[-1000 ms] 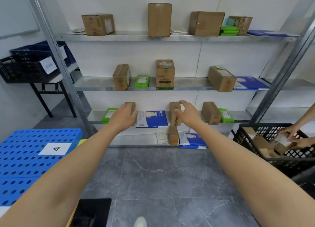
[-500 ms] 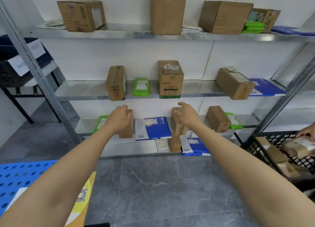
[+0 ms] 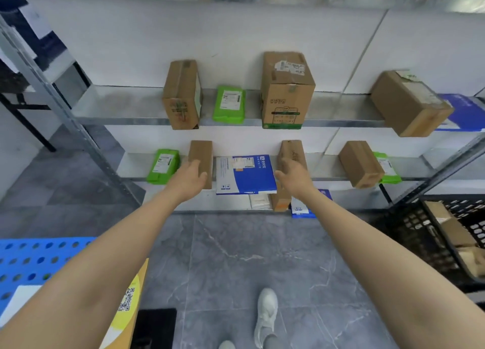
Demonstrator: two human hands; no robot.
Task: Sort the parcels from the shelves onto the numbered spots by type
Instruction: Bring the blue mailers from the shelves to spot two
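Note:
On the lower shelf [image 3: 136,165] stand two narrow brown boxes with a blue-and-white flat envelope [image 3: 245,176] lying between them. My left hand [image 3: 187,182] grips the left brown box [image 3: 201,153], thumb on its front face and fingers round its left side. The right brown box [image 3: 293,150] is held low down by my right hand [image 3: 295,178], whose thumb sticks out to the left. Both boxes still stand on the shelf. Their lower parts are hidden by my hands.
Green pouches [image 3: 163,166], more brown boxes [image 3: 287,91] and blue envelopes fill the shelves. A slanted metal post [image 3: 52,99] stands at the left. A blue perforated pallet [image 3: 29,262] lies bottom left, a black crate [image 3: 443,233] with boxes at the right. My shoe [image 3: 266,314] is on the grey floor.
I have stepped closer and the view has tilted down. Both hands have closed onto the two narrow boxes on the lower shelf. The other person's hands at the crate are out of view.

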